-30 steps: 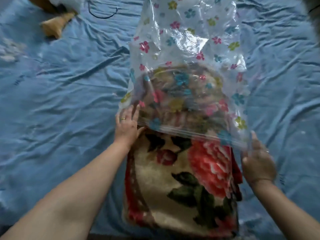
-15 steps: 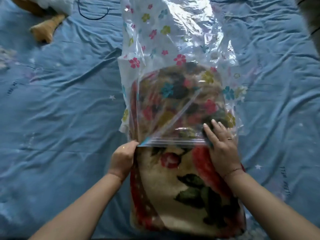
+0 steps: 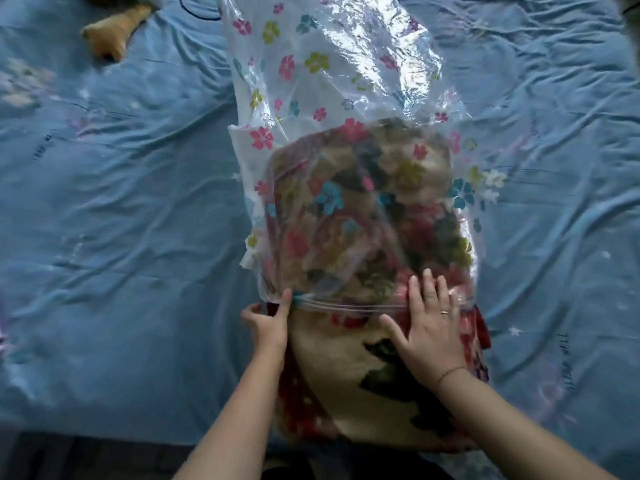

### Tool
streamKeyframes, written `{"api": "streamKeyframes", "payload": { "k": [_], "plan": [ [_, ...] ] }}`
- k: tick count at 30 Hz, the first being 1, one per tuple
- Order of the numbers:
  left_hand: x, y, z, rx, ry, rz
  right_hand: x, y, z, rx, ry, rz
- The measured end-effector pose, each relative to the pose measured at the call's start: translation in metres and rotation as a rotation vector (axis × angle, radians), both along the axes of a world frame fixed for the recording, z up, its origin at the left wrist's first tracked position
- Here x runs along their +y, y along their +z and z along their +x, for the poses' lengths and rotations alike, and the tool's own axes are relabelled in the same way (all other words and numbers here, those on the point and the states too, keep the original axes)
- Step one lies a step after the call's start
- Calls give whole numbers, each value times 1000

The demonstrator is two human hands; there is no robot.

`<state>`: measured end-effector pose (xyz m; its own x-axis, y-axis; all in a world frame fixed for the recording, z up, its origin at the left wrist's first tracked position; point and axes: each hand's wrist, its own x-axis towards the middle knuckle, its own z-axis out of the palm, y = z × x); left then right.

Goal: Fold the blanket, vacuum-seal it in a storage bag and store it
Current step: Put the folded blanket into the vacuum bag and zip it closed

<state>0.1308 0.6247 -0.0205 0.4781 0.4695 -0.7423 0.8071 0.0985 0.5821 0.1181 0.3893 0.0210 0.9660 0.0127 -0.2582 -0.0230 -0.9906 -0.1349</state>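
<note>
A folded blanket [image 3: 332,351], cream with red flowers and dark leaves, lies on the bed with its far half inside a clear storage bag [image 3: 329,84] printed with small coloured flowers. The bag's zip edge [image 3: 349,305] crosses the blanket's middle. My left hand [image 3: 268,323] grips the left corner of that edge, thumb on top. My right hand [image 3: 427,327] lies flat on the blanket with its fingers spread, the fingertips over the bag's edge. The blanket's near half sticks out of the bag toward me.
A wrinkled blue bed sheet [image 3: 121,237] spreads on all sides. A tan plush toy [image 3: 110,32] and a dark cable [image 3: 194,12] lie at the far left. The bed's near edge [image 3: 104,441] runs along the bottom left.
My right hand left the bag's right corner and came onto the blanket's top. The bag's mouth slid further down over the blanket. My left hand moved from flat to gripping the left corner.
</note>
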Motion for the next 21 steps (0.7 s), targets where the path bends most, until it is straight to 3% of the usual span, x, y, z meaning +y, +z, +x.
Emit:
{"api": "streamKeyframes", "payload": {
  "k": [4,8,13,16,19,21],
  "plan": [
    [24,-19,11,174,-134,-317,6,-12,1,170,-93,-9],
    [24,-3,25,199,-245,-507,-7,-21,11,257,-148,47],
    [-23,39,37,-30,-115,-279,-8,-5,29,222,-361,297],
    [-63,64,42,-144,-139,-123,10,33,37,197,-355,453],
    [-107,87,51,-215,-175,-41,12,70,53,106,-361,452],
    [-135,101,56,-257,-157,-87,-6,85,63,-66,-337,408]
  ]
}}
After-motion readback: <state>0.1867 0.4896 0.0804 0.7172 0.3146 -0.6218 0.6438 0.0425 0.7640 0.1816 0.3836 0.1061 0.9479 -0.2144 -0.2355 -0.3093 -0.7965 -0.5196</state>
